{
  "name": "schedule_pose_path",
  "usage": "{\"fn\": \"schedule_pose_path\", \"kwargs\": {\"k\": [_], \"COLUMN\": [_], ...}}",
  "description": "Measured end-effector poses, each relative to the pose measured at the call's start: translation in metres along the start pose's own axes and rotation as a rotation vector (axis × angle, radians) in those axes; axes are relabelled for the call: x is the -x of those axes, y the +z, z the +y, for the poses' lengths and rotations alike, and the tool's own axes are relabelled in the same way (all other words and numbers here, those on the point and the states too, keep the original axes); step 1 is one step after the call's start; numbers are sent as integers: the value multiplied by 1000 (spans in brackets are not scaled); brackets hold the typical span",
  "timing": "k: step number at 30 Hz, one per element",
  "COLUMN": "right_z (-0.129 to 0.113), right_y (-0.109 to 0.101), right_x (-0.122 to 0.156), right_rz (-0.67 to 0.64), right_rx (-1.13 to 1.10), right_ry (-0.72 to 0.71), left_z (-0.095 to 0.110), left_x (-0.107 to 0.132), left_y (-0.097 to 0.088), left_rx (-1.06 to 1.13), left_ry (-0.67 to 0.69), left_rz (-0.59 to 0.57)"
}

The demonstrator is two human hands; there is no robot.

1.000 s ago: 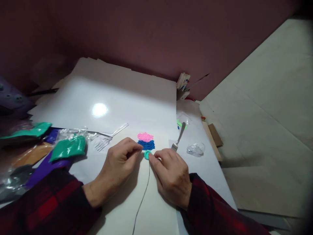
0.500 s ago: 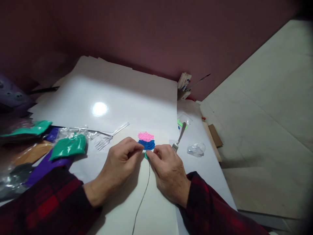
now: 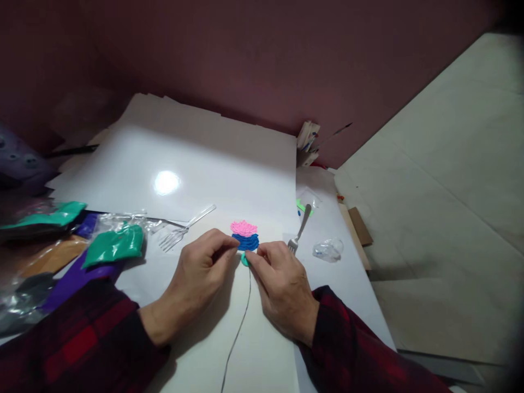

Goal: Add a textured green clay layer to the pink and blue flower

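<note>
A small green piece of modelling clay (image 3: 244,259) lies at the top of a thin dark line (image 3: 238,333) on the white sheet (image 3: 204,349). My right hand (image 3: 282,284) pinches the edge of that clay between thumb and forefinger. Just to its left, my left hand (image 3: 204,270) has thumb and forefinger pressed together beside the clay; whether anything is between those tips is hidden. Directly above the fingertips sit a ridged blue clay shape (image 3: 246,242) and, touching its top, a textured pink clay shape (image 3: 244,227).
A clear plastic fork (image 3: 186,229) lies to the left, a metal fork (image 3: 301,226) to the right. Bagged green clay (image 3: 117,244) and other coloured packets crowd the left side. A crumpled clear bag (image 3: 328,250) rests near the right edge. Large white boards (image 3: 229,158) lie behind.
My left fingertips have shifted very slightly left, away from the green clay, and more of the clay shows. The right hand stays almost still.
</note>
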State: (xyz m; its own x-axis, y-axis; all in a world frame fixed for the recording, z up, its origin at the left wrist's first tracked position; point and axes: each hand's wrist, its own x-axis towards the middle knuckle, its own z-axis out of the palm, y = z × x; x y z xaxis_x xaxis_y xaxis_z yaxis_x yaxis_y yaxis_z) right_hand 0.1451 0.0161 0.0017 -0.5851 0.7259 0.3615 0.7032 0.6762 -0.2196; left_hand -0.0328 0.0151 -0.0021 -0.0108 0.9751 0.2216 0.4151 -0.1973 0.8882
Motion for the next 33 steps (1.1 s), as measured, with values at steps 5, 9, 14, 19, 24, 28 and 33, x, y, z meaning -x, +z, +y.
{"fn": "schedule_pose_path", "kwargs": {"k": [5, 9, 14, 19, 24, 28, 33], "right_z": [12, 48, 76, 68, 67, 68, 59], "right_y": [-10, -31, -48, -37, -31, -31, -42], "right_x": [-4, -10, -13, -16, -16, -16, -20], "right_rz": [287, 543, 290, 5, -30, -6, -24], "right_rx": [-42, 97, 206, 245, 188, 108, 186], "right_ry": [51, 354, 612, 658, 678, 713, 726], "left_z": [3, 7, 11, 9, 8, 6, 5], "left_x": [0, -1, -1, -1, 0, 5, 7], "left_y": [-1, -3, -5, -5, -4, 0, 1], "left_rx": [0, -8, -59, -73, -91, -164, -236], "left_ry": [-60, -111, -108, -42, 11, 160, 168], "left_rz": [-13, -24, -43, -38, -22, -97, -160]}}
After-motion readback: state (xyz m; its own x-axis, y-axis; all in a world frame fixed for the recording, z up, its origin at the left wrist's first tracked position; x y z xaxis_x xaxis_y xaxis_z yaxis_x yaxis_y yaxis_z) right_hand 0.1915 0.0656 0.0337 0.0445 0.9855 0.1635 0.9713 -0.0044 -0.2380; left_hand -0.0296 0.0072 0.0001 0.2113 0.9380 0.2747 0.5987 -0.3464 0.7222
